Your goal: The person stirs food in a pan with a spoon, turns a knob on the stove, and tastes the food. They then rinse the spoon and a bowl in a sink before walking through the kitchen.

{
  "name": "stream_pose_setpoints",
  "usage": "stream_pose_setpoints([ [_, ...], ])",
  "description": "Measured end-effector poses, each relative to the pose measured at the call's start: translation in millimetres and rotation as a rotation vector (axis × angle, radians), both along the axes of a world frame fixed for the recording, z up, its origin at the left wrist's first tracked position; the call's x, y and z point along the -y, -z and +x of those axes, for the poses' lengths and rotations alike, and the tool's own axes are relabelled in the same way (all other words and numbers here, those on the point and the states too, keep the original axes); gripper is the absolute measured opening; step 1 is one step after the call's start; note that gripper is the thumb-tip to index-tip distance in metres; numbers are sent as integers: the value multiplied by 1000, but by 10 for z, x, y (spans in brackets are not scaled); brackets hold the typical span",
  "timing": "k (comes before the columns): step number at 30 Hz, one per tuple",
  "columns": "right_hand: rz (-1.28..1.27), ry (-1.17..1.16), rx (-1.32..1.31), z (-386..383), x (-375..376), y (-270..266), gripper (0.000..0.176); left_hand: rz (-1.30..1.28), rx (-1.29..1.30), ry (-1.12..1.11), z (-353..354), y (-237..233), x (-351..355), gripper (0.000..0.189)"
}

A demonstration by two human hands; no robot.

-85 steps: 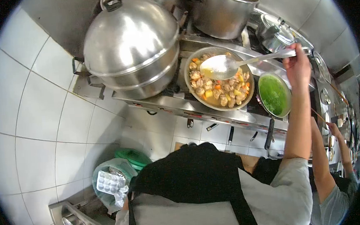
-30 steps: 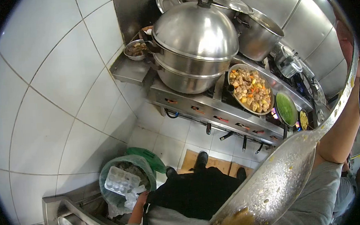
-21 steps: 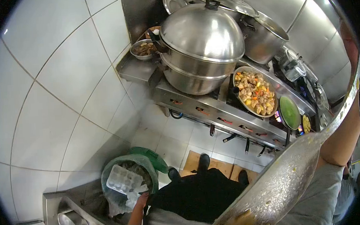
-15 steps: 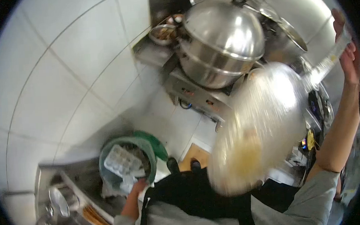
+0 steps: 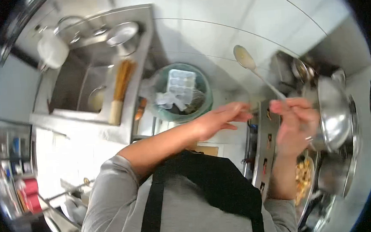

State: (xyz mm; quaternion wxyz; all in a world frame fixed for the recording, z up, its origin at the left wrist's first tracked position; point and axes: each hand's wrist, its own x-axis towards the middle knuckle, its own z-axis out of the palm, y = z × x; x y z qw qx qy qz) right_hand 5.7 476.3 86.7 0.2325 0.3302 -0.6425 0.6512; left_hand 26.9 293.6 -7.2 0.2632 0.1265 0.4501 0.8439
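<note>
A long-handled metal spoon (image 5: 269, 82) is gripped in my right hand (image 5: 293, 122), its bowl pointing up and away to the left. Some pale residue shows in the bowl. My left hand (image 5: 225, 119) stretches out to the left of the right one, holding nothing, with its fingers apart and slightly blurred. Below my right wrist, a pan (image 5: 312, 172) holds diced yellowish food (image 5: 302, 180). A large domed steel pot (image 5: 335, 114) stands just right of my right hand.
Beyond my left hand is a green bin (image 5: 208, 91) with a white plastic tray (image 5: 181, 83) in it. At left, a bamboo brush (image 5: 121, 92) lies over the edge of a steel sink (image 5: 146, 46). The stove front (image 5: 263, 136) runs between my arms.
My view has swung left toward the sink. The shiny utensil, blurred close to the camera before, appears to be the spoon, now farther away. My left hand has come up from beside the bin.
</note>
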Motion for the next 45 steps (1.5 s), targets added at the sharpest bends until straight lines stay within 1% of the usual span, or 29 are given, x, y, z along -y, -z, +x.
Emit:
stream_pose_setpoints([
  [2, 41, -189, -44, 197, 433, 155, 28, 190, 78, -178, 157, -358, 120, 57],
  [4, 246, -211, -256, 398, 926, 146, 26, 261, 138, -269, 372, -578, 474, 48],
  [5, 203, -229, -260, 489, 1153, 258, 25, 295, 166, -315, 481, -632, 656, 44],
  [6, 160, -246, -259, 540, 1354, 385, 24, 210, 172, -411, 577, -629, 862, 40],
  [8, 298, -374, -230, 533, 1655, 456, 24, 34, 193, -596, 781, -534, 1349, 33],
  [9, 368, -434, -217, 509, 1810, 474, 25, -57, 253, -653, 898, -498, 1642, 30],
  [10, 434, -494, -126, 464, 1949, 481, 25, -146, 315, -710, 1034, -448, 1973, 28],
  [12, 570, -604, 53, 286, 2233, 491, 26, -506, 408, -756, 1341, -204, 2762, 27],
  [14, 641, -591, -1, -40, 2704, 597, 25, -1128, 332, -828, 1693, -231, 3395, 22],
  [16, 691, -532, 4, -309, 3316, 658, 27, -1595, -107, -1077, 1986, 243, 4239, 28],
  [17, 761, -504, 12, -467, 3659, 697, 30, -1680, -57, -1078, 2021, 169, 4445, 30],
  [19, 826, -405, -88, -840, 4403, 861, 36, -1847, 36, -1071, 2078, -47, 4803, 33],
  [21, 917, -250, -186, -1225, 5140, 1035, 43, -1895, 31, -1112, 2001, -85, 5130, 31],
  [24, 1068, -33, -286, -1811, 6022, 1317, 50, -1980, -61, -1148, 1789, 37, 5636, 24],
  [25, 1120, 43, -307, -1984, 6204, 1360, 52, -1986, -116, -1138, 1728, 61, 5772, 23],
  [28, 1345, 126, -188, -2249, 6479, 1387, 56, -1974, -214, -1103, 1518, 111, 6098, 23],
  [29, 1295, 206, -230, -2269, 6521, 1441, 47, -1964, -232, -1087, 1467, 140, 6161, 23],
  [30, 1425, 172, -154, -2193, 6574, 1306, 42, -1964, -258, -1082, 1405, 182, 6233, 23],
  [31, 1554, 136, -73, -2000, 6639, 1006, 39, -1961, -284, -1076, 1321, 226, 6308, 23],
  [32, 1679, 100, 13, -1869, 6689, 849, 38, -1959, -313, -1070, 1243, 256, 6356, 23],
  [35, 1571, 70, -98, -1924, 6822, 1144, 35, -1932, -350, -1046, 1043, 262, 6461, 23],
  [36, 1452, -14, -189, -1673, 6852, 1118, 36, -1925, -352, -1037, 995, 274, 6474, 23],
  [37, 1225, -29, -7, -1214, 6913, 1030, 39, -1928, -333, -1017, 966, 299, 6475, 22],
  [38, 998, 21, -262, -1083, 7037, 1436, 37, -1935, -314, -1000, 939, 322, 6480, 22],
  [39, 1016, -26, -129, -714, 7157, 1484, 45, -1944, -293, -982, 920, 338, 6481, 22],
  [41, 993, 299, -390, -191, 7394, 1547, 50, -1908, -307, -1018, 951, 369, 6424, 22],
  [42, 1002, 254, -259, -246, 7467, 1564, 51, -1895, -312, -1037, 993, 389, 6406, 23],
  [44, 1011, 153, 1, -508, 7693, 1556, 53, -1867, -236, -1078, 1095, 459, 6425, 23],
  [45, 976, 41, 270, -664, 7713, 1464, 55, -1847, -200, -1084, 1162, 482, 6456, 24],
])
